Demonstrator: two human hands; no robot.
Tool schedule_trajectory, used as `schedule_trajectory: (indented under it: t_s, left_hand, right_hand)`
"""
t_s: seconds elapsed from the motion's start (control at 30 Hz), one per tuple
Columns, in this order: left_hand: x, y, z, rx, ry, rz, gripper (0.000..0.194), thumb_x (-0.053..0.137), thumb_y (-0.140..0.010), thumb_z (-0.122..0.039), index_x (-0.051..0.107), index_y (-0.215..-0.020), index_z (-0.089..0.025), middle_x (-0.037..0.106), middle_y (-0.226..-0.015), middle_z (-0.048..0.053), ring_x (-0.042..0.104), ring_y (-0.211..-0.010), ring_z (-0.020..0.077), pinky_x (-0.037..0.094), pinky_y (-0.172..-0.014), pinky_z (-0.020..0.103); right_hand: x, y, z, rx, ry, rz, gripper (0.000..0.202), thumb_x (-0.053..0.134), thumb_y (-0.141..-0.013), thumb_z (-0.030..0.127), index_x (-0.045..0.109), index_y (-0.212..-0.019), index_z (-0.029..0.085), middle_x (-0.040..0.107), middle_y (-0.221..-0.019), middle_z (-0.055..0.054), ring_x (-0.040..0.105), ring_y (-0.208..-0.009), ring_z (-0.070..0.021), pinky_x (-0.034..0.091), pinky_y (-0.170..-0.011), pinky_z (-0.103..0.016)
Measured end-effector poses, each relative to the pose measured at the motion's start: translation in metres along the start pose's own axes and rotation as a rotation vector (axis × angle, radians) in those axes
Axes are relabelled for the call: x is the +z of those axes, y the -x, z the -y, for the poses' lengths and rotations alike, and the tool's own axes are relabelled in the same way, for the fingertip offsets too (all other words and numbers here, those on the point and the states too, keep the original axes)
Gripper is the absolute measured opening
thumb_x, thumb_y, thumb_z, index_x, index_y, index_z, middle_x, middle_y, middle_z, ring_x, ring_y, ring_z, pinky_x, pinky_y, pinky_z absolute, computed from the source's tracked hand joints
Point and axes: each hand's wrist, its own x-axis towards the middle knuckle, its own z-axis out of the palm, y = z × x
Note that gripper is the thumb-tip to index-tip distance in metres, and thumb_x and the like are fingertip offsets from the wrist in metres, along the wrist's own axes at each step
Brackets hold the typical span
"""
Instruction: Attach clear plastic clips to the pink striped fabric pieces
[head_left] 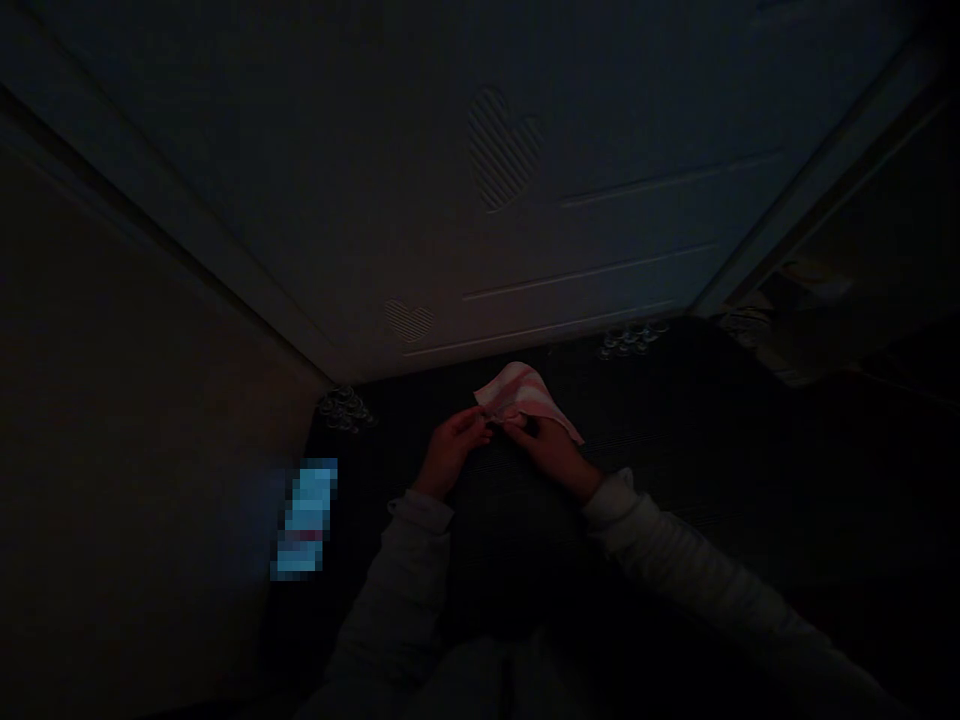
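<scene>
In dim light, a pink and white striped cloth [529, 388] is in my right hand [551, 450], whose fingers are closed on it. It drapes forward over the dark surface [517, 540], and one corner hangs beside my wrist. My left hand [452, 448] meets the cloth's near left edge with fingertips pinched together. Something small and faintly shiny seems to lie between the two hands, too dark to name.
Small shiny round pieces sit in a cluster [345, 410] at the back left and another cluster [634, 340] at the back right. A pale panel [360, 220] with raised hearts rises behind the surface. A glowing, pixelated rectangle [306, 515] lies at the left edge.
</scene>
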Motion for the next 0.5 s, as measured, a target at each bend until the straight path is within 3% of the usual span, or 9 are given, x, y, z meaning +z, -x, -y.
schedule_trajectory:
  t_s: [0.5]
  left_hand:
    - [-0.0012, 0.0000, 0.0003, 0.012, -0.023, -0.018, 0.022, 0.065, -0.091, -0.023, 0.063, -0.111, -0.014, 0.068, -0.104, 0.005, 0.067, -0.088, 0.0192, 0.056, -0.081, 0.040]
  right_hand:
    - [-0.0036, 0.0008, -0.0027, -0.087, -0.071, 0.046, 0.019, 0.062, -0.093, 0.033, 0.067, -0.099, 0.015, 0.070, -0.100, -0.004, 0.067, -0.092, -0.0204, 0.053, -0.086, -0.043]
